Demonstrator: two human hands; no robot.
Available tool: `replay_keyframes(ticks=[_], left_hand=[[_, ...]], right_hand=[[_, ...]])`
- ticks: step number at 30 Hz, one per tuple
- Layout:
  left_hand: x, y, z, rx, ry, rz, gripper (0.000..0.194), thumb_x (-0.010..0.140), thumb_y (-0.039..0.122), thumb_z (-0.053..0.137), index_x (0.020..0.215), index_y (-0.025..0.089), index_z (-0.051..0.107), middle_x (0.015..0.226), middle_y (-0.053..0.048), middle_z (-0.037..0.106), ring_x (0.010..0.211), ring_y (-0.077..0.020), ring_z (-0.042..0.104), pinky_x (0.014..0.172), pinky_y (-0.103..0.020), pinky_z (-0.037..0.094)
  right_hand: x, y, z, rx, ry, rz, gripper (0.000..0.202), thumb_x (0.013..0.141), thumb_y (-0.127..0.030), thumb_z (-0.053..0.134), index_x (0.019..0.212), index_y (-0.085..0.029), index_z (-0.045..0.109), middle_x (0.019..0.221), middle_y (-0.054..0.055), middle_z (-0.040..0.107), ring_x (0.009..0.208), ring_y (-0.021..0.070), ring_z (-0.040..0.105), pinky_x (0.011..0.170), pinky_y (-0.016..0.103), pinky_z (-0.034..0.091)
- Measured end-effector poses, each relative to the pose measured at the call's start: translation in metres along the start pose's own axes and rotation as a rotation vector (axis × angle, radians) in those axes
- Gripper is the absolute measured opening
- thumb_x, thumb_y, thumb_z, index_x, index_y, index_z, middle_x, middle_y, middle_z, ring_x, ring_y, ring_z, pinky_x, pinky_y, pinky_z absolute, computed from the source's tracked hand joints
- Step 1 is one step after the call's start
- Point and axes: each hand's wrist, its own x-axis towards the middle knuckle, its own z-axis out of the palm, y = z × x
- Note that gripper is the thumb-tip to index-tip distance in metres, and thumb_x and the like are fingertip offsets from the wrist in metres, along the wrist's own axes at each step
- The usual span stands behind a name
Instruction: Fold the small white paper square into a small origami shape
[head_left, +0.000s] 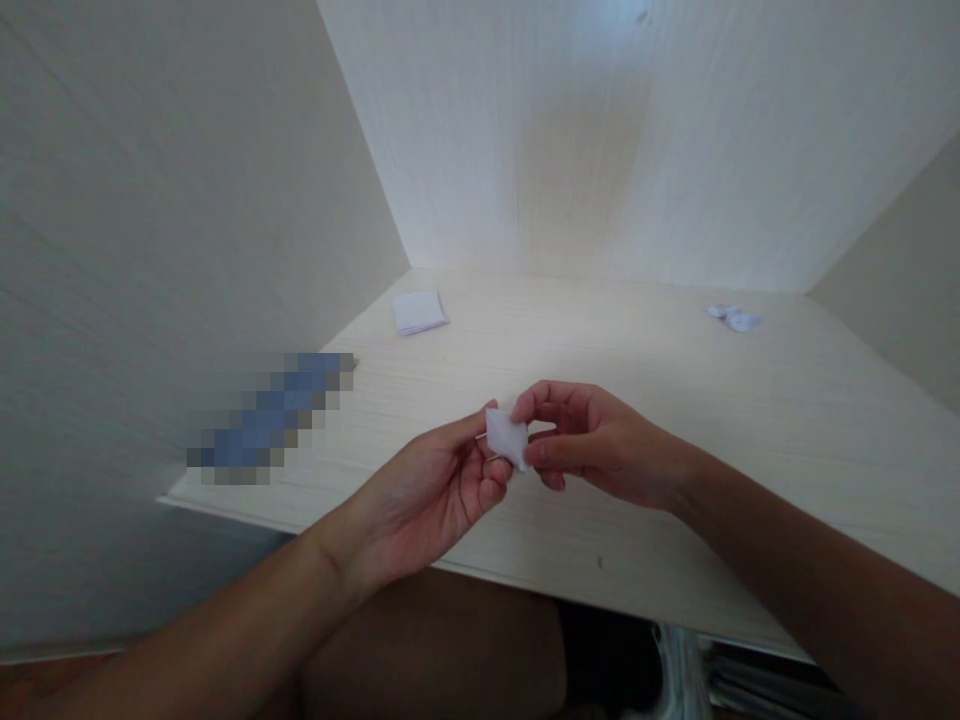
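A small folded piece of white paper (508, 438) is held up between my two hands, above the front part of the pale desk. My left hand (450, 490) grips its left and lower side, the thumb along the upper left edge and the fingers curled beneath. On the right side, my right hand (592, 440) pinches the paper with thumb and index finger at its edge. Part of the paper's underside is hidden by the fingers.
A stack of white paper squares (419, 312) lies at the back left of the desk (570, 340). Several small folded white papers (735, 318) lie at the back right. A blurred-out blue object (274, 415) lies along the left wall. Panels enclose the left, back and right.
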Motion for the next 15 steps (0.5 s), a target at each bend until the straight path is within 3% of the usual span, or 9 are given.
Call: replay_keyframes(ticks=[5, 9, 15], left_hand=[[-0.0006, -0.0006, 0.0001, -0.011, 0.006, 0.007, 0.029, 0.105, 0.018, 0.040, 0.096, 0.005, 0.065, 0.072, -0.008, 0.069, 0.053, -0.0079, 0.067, 0.056, -0.014, 0.059], [-0.0004, 0.0002, -0.0001, 0.008, 0.026, -0.005, 0.035, 0.105, 0.019, 0.038, 0.091, 0.005, 0.066, 0.061, -0.006, 0.066, 0.050, -0.0093, 0.066, 0.053, -0.016, 0.059], [-0.0027, -0.0016, -0.0021, 0.094, 0.020, 0.050, 0.035, 0.105, 0.021, 0.039, 0.088, 0.007, 0.067, 0.062, -0.006, 0.066, 0.050, -0.0092, 0.064, 0.049, -0.016, 0.056]], right_hand=[[0.0009, 0.0004, 0.0023, -0.033, 0.002, -0.030, 0.034, 0.073, -0.014, 0.082, 0.097, -0.020, 0.059, 0.092, -0.001, 0.062, 0.071, 0.0092, 0.058, 0.059, 0.020, 0.044], [0.0002, -0.0028, 0.0066, -0.073, 0.030, -0.032, 0.037, 0.071, -0.016, 0.084, 0.093, -0.020, 0.054, 0.089, -0.002, 0.063, 0.078, 0.0112, 0.061, 0.069, 0.024, 0.048], [-0.0010, -0.0030, 0.0077, -0.158, 0.052, -0.032, 0.036, 0.072, -0.017, 0.083, 0.089, -0.019, 0.051, 0.082, -0.001, 0.065, 0.075, 0.0116, 0.062, 0.064, 0.022, 0.046]])
